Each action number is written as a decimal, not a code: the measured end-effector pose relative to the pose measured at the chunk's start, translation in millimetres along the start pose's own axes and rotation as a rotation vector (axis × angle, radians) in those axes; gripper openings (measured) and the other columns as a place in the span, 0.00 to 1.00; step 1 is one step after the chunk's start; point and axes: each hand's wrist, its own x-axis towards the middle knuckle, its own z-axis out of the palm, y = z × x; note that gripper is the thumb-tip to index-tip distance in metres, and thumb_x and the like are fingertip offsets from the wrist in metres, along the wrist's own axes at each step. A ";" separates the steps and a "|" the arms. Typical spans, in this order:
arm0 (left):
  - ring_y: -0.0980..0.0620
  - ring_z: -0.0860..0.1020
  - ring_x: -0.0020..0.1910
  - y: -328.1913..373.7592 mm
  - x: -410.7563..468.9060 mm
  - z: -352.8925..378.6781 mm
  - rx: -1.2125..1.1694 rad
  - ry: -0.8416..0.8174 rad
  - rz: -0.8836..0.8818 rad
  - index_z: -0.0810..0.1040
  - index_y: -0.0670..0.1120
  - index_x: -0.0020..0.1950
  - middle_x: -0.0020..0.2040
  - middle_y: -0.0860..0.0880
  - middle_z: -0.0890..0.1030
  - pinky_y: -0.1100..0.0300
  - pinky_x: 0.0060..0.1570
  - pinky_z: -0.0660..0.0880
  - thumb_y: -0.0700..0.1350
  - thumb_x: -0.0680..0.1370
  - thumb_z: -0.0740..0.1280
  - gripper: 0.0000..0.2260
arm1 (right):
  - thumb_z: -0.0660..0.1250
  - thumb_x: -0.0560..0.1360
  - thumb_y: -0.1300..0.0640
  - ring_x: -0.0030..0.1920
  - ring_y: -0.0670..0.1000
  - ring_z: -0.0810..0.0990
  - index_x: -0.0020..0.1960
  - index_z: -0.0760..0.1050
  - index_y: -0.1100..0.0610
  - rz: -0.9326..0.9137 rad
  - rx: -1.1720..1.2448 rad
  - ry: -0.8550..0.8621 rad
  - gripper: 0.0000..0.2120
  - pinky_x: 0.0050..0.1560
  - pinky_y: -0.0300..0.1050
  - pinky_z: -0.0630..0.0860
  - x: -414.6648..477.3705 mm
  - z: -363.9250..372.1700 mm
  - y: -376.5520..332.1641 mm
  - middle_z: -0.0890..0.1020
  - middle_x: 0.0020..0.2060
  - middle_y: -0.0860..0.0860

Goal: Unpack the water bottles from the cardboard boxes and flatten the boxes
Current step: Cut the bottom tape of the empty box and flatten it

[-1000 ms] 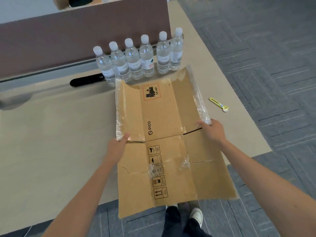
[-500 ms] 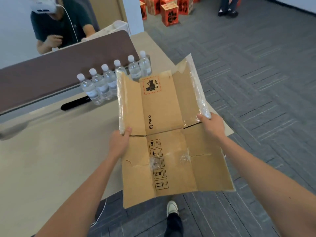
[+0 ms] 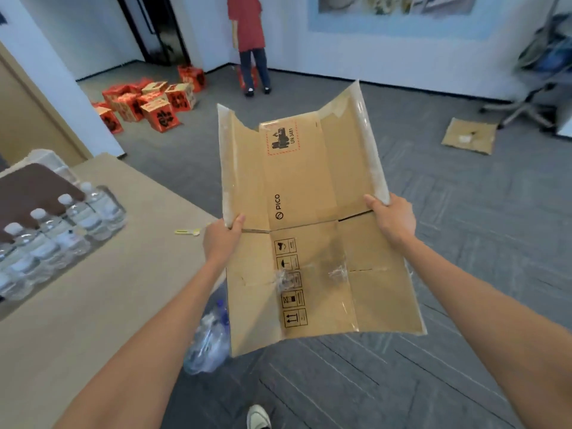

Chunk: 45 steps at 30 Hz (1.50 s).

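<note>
The flattened cardboard box (image 3: 303,181) is held in the air over the grey carpet, to the right of the table (image 3: 93,320). It is opened out into one brown sheet, with its far flaps tilted upward and clear tape along their edges. It bears "PICO" and "UN 3481" marks and a column of handling symbols. The left hand (image 3: 221,239) grips its left edge and the right hand (image 3: 393,219) its right edge, each with the thumb on top. Capped water bottles (image 3: 62,230) stand in a row on the table. A clear plastic bag (image 3: 207,339) hangs beside the table; its contents are too blurred to tell.
</note>
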 end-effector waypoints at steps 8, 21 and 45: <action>0.53 0.71 0.29 182.6 -52.0 117.5 -0.080 -0.154 0.298 0.70 0.46 0.31 0.28 0.53 0.71 0.58 0.28 0.62 0.54 0.81 0.65 0.20 | 0.64 0.77 0.41 0.33 0.51 0.74 0.41 0.72 0.56 0.077 0.014 0.353 0.18 0.35 0.46 0.68 14.6 -201.2 59.7 0.75 0.32 0.49; 0.54 0.61 0.23 406.6 -63.3 242.0 -0.232 -0.300 0.660 0.59 0.47 0.27 0.23 0.52 0.63 0.59 0.26 0.56 0.57 0.80 0.64 0.27 | 0.64 0.78 0.43 0.31 0.50 0.74 0.40 0.73 0.55 0.070 0.080 0.779 0.16 0.33 0.44 0.68 68.3 -385.2 84.3 0.75 0.30 0.49; 0.52 0.68 0.26 753.5 219.7 525.0 -0.408 -0.236 0.780 0.66 0.46 0.29 0.26 0.50 0.70 0.58 0.27 0.60 0.58 0.81 0.62 0.24 | 0.64 0.78 0.47 0.32 0.49 0.73 0.43 0.75 0.55 -0.098 0.130 0.912 0.12 0.32 0.43 0.67 541.6 -548.3 35.5 0.77 0.33 0.51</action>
